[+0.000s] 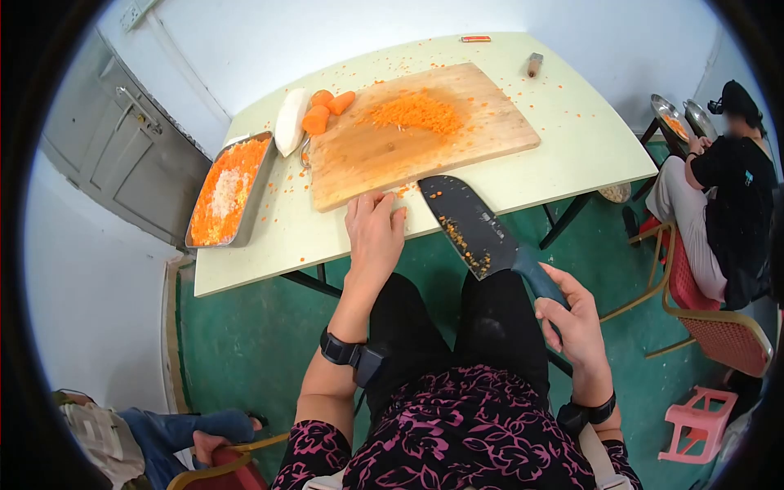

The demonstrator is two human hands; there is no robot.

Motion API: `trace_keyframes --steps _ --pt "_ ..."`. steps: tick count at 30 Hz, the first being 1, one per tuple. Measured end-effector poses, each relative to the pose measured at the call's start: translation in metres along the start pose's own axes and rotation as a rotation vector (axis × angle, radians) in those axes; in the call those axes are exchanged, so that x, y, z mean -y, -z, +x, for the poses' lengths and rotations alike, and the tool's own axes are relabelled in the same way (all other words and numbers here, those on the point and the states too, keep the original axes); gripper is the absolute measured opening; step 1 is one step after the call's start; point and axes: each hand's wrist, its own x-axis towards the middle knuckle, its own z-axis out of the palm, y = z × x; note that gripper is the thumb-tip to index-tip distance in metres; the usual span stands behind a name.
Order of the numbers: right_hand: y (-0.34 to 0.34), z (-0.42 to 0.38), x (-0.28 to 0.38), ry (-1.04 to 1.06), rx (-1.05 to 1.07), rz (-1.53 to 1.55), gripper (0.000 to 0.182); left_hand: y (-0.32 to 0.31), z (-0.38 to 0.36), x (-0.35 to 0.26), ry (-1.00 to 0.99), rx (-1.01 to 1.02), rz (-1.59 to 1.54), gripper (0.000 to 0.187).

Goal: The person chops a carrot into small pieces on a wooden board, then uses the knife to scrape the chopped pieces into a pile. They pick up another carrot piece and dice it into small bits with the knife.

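My right hand point(576, 314) grips the handle of a wide dark kitchen knife point(469, 224). Orange and yellowish bits cling to its blade, which points toward the table's front edge. My left hand point(376, 237) is at that edge, just below the cutting board point(351, 175), fingers curled and pressed together. Whatever they may hold is hidden. On the wooden board lies a heap of finely chopped carrot point(420, 113). Carrot pieces point(316, 120) and a peeled white radish point(291, 122) rest by its left end. A metal tray point(260, 200) of chopped carrot with a pale heap stands farther left.
The pale table point(588, 155) has scattered orange crumbs. A small brown-handled tool point(535, 65) and a red object point(475, 38) lie at the back. A seated person point(727, 180) works at the right near metal bowls. A pink stool point(697, 425) is lower right; another person's legs point(188, 433) are lower left.
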Motion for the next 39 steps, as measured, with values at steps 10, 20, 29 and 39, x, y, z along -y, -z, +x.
trace_keyframes --steps 10,20,29,39 --pt "-0.017 0.004 -0.002 -0.062 0.054 -0.034 0.048 -0.01 0.003 -0.008 0.026 -0.054 0.155 0.024" --pt "-0.012 0.005 -0.003 -0.087 0.063 0.16 0.049 -0.005 0.008 -0.003 -0.024 -0.09 -0.014 0.021" --pt "-0.021 0.07 0.042 0.271 -0.087 -0.326 0.046 0.009 0.118 0.047 -0.137 0.041 -0.001 0.028" --pt "-0.029 0.101 0.049 0.382 -0.124 -0.304 0.044 -0.01 0.135 0.009 -0.29 0.234 0.114 0.066"
